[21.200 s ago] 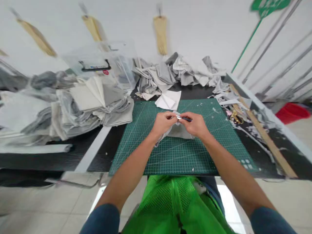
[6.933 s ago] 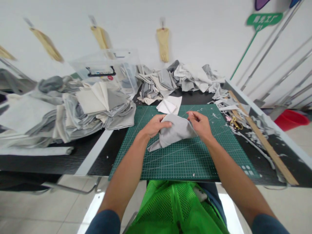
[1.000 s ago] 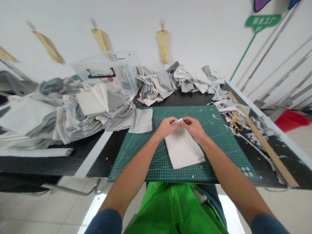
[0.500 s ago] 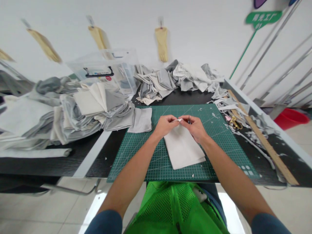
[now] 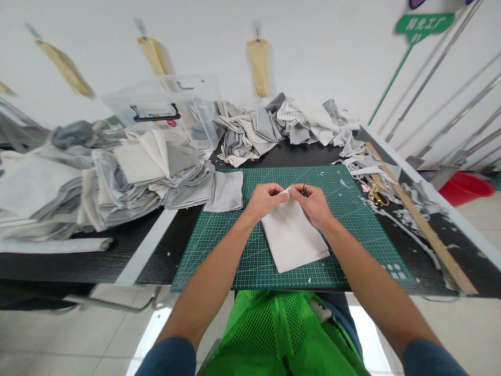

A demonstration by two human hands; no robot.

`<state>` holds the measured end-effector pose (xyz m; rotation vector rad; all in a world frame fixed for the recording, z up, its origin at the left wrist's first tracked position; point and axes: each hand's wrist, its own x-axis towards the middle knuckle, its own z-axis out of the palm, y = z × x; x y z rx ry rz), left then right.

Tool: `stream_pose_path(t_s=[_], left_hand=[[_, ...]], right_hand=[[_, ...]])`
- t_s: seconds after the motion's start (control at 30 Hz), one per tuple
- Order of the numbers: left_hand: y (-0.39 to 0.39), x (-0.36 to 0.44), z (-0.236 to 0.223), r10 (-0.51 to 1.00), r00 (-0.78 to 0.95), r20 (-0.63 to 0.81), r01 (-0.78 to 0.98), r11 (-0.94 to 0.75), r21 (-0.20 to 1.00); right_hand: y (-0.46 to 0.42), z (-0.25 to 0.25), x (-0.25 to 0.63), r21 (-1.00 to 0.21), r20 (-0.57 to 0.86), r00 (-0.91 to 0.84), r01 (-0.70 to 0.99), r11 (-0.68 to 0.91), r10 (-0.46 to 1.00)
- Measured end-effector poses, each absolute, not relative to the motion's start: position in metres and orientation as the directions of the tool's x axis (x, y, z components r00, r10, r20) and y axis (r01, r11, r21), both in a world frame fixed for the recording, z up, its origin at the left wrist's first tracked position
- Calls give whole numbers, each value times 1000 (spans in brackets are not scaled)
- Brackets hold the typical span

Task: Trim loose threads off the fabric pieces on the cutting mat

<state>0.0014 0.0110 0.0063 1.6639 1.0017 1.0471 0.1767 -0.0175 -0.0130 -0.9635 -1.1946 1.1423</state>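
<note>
A folded off-white cloth (image 5: 295, 237) lies on the green cutting mat (image 5: 211, 250), its far edge lifted a little. My left hand (image 5: 266, 201) pinches that far edge between thumb and fingers. Right beside it, my right hand (image 5: 313, 203) grips the same edge, thumb almost touching the left thumb. Something small and dark, perhaps a tool's tip, shows between the right hand's fingers; most of it is hidden. A grey folded cloth (image 5: 225, 190) rests at the mat's upper left corner.
Piles of grey and white cloths (image 5: 144, 172) cover the table's left, beside a clear plastic box (image 5: 164, 104). More cloth (image 5: 250, 133) is heaped at the back. On the right lie gold-handled scissors (image 5: 378, 197), fabric scraps and a wooden ruler (image 5: 430, 235).
Both hands stay at the cloth's far edge with small finger movements. The left thumb now lies straighter along the edge. The view has shifted slightly.
</note>
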Motion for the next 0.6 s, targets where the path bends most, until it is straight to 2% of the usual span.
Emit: stream_pose_path(t_s=[0.13, 0.2, 0.43, 0.5, 0.6], left_hand=[[12, -1, 8, 928, 323, 186, 166, -249, 954], [13, -1, 8, 931, 312, 190, 153, -246, 957], [17, 0, 2, 960, 207, 187, 107, -212, 971], [19, 0, 0, 963, 193, 190, 90, -210, 974], [20, 0, -2, 968, 174, 181, 55, -194, 980]], right_hand=[[-20, -11, 176, -972, 107, -51, -217, 93, 993], [-20, -10, 178, -977, 115, -40, -185, 105, 993], [-14, -17, 184, -923, 364, -1, 132, 361, 931], [-12, -18, 185, -867, 439, 9, 266, 421, 898], [-15, -13, 187, -719, 562, -17, 484, 498, 827]])
